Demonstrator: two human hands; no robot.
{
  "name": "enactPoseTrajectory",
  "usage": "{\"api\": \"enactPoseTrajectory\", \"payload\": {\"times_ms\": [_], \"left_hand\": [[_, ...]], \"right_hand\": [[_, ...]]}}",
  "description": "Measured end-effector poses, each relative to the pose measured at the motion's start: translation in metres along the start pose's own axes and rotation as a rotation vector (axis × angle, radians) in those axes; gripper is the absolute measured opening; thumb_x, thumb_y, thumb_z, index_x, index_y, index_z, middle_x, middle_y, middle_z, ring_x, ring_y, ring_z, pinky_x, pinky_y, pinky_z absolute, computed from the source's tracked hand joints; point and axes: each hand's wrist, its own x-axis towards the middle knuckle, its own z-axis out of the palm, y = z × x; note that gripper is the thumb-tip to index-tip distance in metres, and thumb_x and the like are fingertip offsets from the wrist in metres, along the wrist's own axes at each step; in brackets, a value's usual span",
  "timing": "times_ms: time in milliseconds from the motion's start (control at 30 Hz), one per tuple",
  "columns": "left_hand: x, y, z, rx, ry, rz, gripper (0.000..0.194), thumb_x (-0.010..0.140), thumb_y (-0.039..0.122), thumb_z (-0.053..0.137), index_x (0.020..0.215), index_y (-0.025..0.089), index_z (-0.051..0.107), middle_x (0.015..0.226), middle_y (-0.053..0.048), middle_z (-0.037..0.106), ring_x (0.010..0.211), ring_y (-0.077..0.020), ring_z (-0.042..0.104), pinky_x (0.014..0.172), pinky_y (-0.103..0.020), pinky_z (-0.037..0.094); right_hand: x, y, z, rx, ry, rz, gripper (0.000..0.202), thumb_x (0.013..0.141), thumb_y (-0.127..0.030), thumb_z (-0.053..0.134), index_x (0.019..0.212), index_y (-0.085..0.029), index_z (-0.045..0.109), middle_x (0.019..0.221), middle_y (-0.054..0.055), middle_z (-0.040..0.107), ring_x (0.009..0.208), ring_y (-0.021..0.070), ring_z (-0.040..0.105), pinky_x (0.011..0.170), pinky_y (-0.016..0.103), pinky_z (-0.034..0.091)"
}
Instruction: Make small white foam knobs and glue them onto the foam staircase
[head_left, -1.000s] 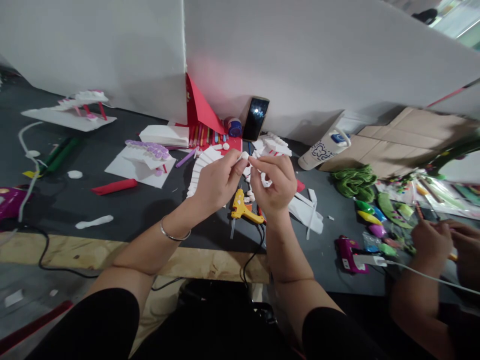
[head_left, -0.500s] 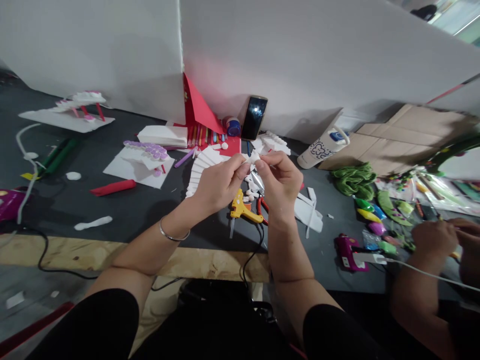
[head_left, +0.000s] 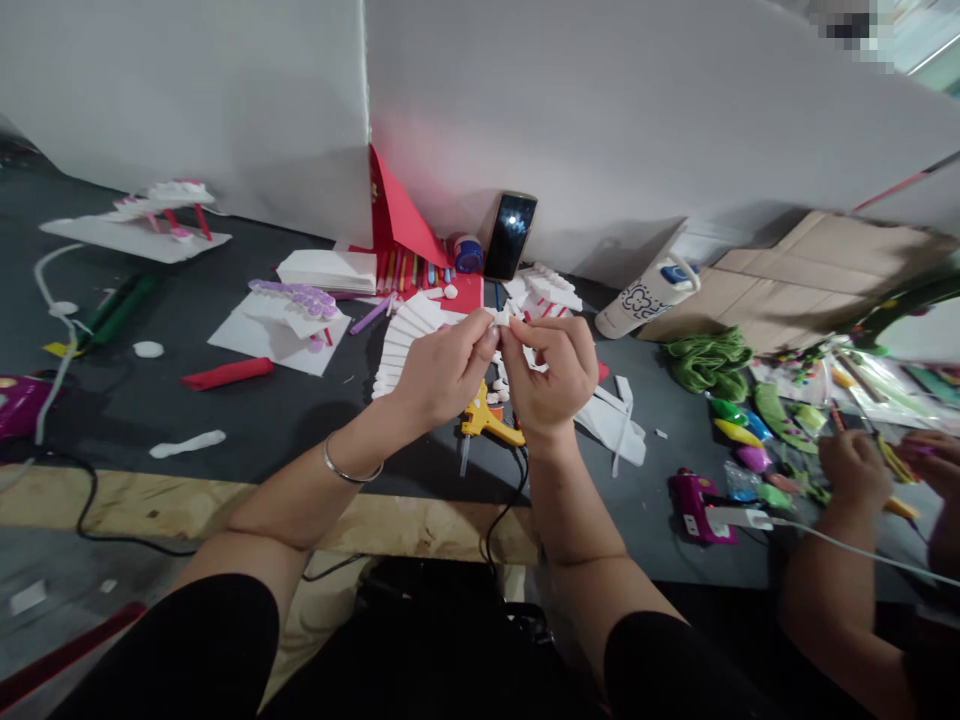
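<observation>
My left hand (head_left: 444, 368) and my right hand (head_left: 551, 372) meet over the middle of the table. Both pinch a small white piece (head_left: 501, 318) between thumbs and fingertips, and the fingers partly hide it. Below my hands lies a yellow glue gun (head_left: 486, 417) on the dark tabletop. A fan of white strips (head_left: 397, 345) is to the left, partly behind my left hand. Small white lumps (head_left: 498, 384) show between my wrists. White cut pieces (head_left: 611, 425) lie to the right of my right hand.
Behind stand a phone (head_left: 511, 236) and a white tumbler (head_left: 646, 297). At left are a purple-topped model (head_left: 292, 303) and a red roll (head_left: 227, 374). Green cord (head_left: 706, 362) and a purple power block (head_left: 701, 507) lie right, near another person's hands (head_left: 856, 470).
My right hand has turned slightly, its fingers curled more, and the white piece is more hidden. The other person's hands at the right have moved apart.
</observation>
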Motion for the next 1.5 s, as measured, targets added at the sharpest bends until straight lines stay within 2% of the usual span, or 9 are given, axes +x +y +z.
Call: {"api": "enactPoseTrajectory", "payload": {"times_ms": [233, 467, 633, 900, 1100, 1167, 1233, 1333, 1500], "left_hand": [[0.002, -0.005, -0.004, -0.043, 0.038, -0.004, 0.03, 0.108, 0.041, 0.036, 0.084, 0.024, 0.042, 0.066, 0.003, 0.054, 0.057, -0.0138, 0.05, 0.058, -0.028, 0.035], [0.002, -0.006, -0.006, -0.013, -0.019, 0.025, 0.024, 0.106, 0.033, 0.038, 0.092, 0.022, 0.054, 0.07, 0.0, 0.062, 0.062, -0.0151, 0.057, 0.06, -0.028, 0.037], [0.001, -0.005, -0.005, 0.005, -0.037, 0.034, 0.025, 0.107, 0.033, 0.036, 0.098, 0.021, 0.056, 0.072, 0.0, 0.063, 0.062, -0.0155, 0.058, 0.06, -0.029, 0.037], [0.002, -0.004, -0.007, -0.034, 0.035, 0.027, 0.025, 0.106, 0.033, 0.04, 0.083, 0.024, 0.044, 0.062, 0.004, 0.05, 0.054, -0.0132, 0.048, 0.056, -0.029, 0.032], [0.003, -0.004, -0.014, -0.094, -0.051, 0.048, 0.03, 0.106, 0.034, 0.041, 0.078, 0.023, 0.044, 0.063, 0.004, 0.051, 0.055, -0.0123, 0.047, 0.055, -0.028, 0.032], [0.003, -0.006, -0.014, -0.09, -0.065, 0.033, 0.025, 0.105, 0.032, 0.043, 0.084, 0.022, 0.052, 0.067, 0.002, 0.058, 0.06, -0.013, 0.053, 0.057, -0.028, 0.036], [0.004, -0.008, -0.014, -0.114, -0.023, 0.043, 0.016, 0.102, 0.03, 0.047, 0.102, 0.02, 0.06, 0.084, -0.002, 0.068, 0.074, -0.0152, 0.062, 0.063, -0.027, 0.043], [0.004, -0.012, -0.014, -0.148, 0.032, 0.11, 0.034, 0.101, 0.031, 0.052, 0.132, 0.02, 0.06, 0.118, -0.009, 0.072, 0.103, -0.0196, 0.067, 0.073, -0.029, 0.052], [0.006, -0.013, -0.015, -0.114, 0.012, 0.183, 0.03, 0.106, 0.032, 0.05, 0.128, 0.024, 0.069, 0.122, -0.009, 0.07, 0.117, -0.0224, 0.064, 0.09, -0.036, 0.056]], "right_hand": [[0.004, -0.001, -0.003, 0.028, -0.08, -0.055, 0.021, 0.093, -0.009, 0.068, 0.105, -0.026, 0.071, 0.089, 0.0, 0.073, 0.078, 0.0144, 0.067, 0.07, 0.032, 0.055], [0.005, 0.001, -0.009, 0.242, -0.196, 0.27, 0.009, 0.099, -0.024, 0.064, 0.103, -0.026, 0.072, 0.092, 0.001, 0.071, 0.077, 0.0136, 0.065, 0.057, 0.028, 0.047], [0.006, 0.001, -0.01, 0.26, -0.2, 0.297, 0.004, 0.097, -0.027, 0.07, 0.094, -0.026, 0.071, 0.088, -0.001, 0.07, 0.074, 0.012, 0.063, 0.057, 0.028, 0.046], [0.005, -0.002, -0.009, 0.328, -0.237, 0.356, 0.009, 0.097, -0.032, 0.07, 0.101, -0.027, 0.075, 0.096, 0.001, 0.075, 0.077, 0.0118, 0.065, 0.057, 0.027, 0.049], [0.0, 0.004, -0.008, 0.589, -0.288, 0.671, 0.023, 0.093, -0.049, 0.074, 0.094, -0.026, 0.073, 0.086, -0.001, 0.07, 0.076, 0.0118, 0.064, 0.057, 0.025, 0.048], [0.0, 0.006, -0.009, 0.638, -0.29, 0.765, 0.029, 0.092, -0.055, 0.074, 0.092, -0.026, 0.072, 0.082, -0.002, 0.067, 0.07, 0.0105, 0.06, 0.057, 0.025, 0.047], [0.001, 0.006, -0.01, 0.657, -0.316, 0.805, 0.032, 0.091, -0.057, 0.074, 0.09, -0.025, 0.072, 0.079, -0.003, 0.065, 0.066, 0.0094, 0.057, 0.058, 0.024, 0.047], [0.004, 0.006, -0.011, 0.663, -0.385, 0.82, 0.035, 0.089, -0.059, 0.074, 0.089, -0.024, 0.073, 0.077, -0.003, 0.064, 0.064, 0.0085, 0.055, 0.058, 0.023, 0.047], [0.006, 0.009, -0.011, 0.669, -0.428, 0.767, 0.042, 0.089, -0.063, 0.071, 0.085, -0.022, 0.07, 0.073, -0.005, 0.061, 0.059, 0.0067, 0.05, 0.054, 0.022, 0.045]]}}
